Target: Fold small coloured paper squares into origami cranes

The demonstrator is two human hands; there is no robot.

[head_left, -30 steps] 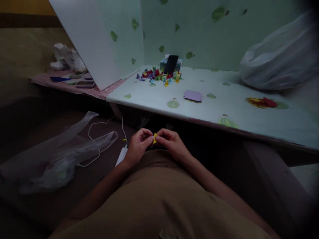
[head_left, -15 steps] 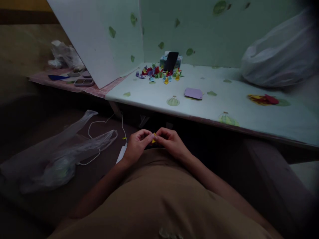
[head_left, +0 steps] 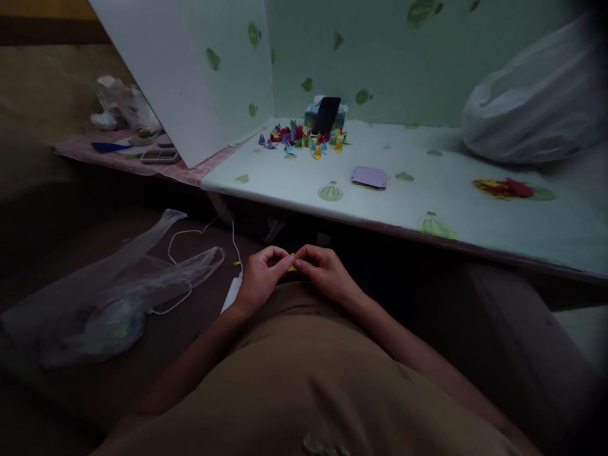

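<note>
My left hand and my right hand meet in my lap, just below the front edge of the low table. Both pinch a small yellow folded paper piece, of which only a sliver shows between the fingertips. On the table, far from my hands, lie a heap of small folded paper pieces in many colours, a stack of lilac paper squares and a flat pile of red and yellow paper.
A black phone leans on a box behind the heap. A big white plastic bag fills the table's right back. A white board stands at left. On the floor lie clear plastic bags and a white charger cable.
The yellow piece has sunk deeper between my fingertips, so less of it shows. My hands stay in the same place; the view has tilted slightly.
</note>
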